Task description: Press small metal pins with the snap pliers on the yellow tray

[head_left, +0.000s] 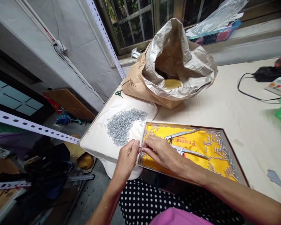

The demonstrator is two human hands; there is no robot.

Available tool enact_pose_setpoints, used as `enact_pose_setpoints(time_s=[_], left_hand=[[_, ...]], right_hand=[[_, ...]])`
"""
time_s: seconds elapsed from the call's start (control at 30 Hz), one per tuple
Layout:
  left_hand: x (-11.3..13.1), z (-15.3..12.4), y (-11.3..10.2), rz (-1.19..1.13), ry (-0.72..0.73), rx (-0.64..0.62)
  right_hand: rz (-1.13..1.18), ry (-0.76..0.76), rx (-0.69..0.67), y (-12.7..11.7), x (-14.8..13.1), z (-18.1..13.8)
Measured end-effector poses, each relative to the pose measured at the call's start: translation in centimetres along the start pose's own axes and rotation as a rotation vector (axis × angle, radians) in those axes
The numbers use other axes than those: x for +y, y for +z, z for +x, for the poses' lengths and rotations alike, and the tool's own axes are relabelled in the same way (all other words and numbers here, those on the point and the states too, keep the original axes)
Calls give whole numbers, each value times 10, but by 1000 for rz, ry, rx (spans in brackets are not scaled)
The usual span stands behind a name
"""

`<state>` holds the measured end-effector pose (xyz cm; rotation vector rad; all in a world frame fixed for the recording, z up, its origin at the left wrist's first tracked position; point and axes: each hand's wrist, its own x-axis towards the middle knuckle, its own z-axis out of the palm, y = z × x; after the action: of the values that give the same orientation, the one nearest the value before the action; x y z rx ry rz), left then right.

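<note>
My left hand (128, 156) and my right hand (159, 150) meet at the left edge of a shallow yellow-lined tray (236, 162). Their fingertips pinch a small silver metal piece (140, 147) between them, too small to name more closely. Metal pliers (184, 142) lie in the tray just beyond my right hand, not held. Several small silver pieces are scattered along the tray's right side (219, 145). A heap of the same silver pieces (121, 125) rests on a white cloth pad (96, 140) left of the tray.
A large open paper sack (175, 59) stands behind the tray with a yellow object inside. Small green scissors (118, 93) lie near the sack. A black cable (248, 90) and adapter lie on the table at right. A perforated white metal bar (32, 126) crosses the left.
</note>
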<state>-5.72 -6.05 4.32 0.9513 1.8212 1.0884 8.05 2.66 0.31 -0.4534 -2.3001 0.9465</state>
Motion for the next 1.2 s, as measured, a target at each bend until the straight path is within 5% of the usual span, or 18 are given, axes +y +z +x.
enact_pose_setpoints(time_s=[0.17, 0.37, 0.53, 0.7, 0.93, 1.2], left_hand=[[-6, 9, -2, -456, -351, -248], [-2, 5, -1, -487, -292, -231], [7, -2, 4, -444, -243, -165], [10, -10, 7, -279, -140, -78], [16, -18, 7, 476, 343, 64], [11, -17, 22, 591, 341, 172]], right_hand=[[27, 3, 20, 5, -2, -5], [406, 217, -135, -10, -6, -3], [471, 209, -67, -13, -12, -7], [514, 179, -51, -15, -17, -11], [660, 228, -78, -12, -9, -16], [324, 168, 126, -9, -9, -18]])
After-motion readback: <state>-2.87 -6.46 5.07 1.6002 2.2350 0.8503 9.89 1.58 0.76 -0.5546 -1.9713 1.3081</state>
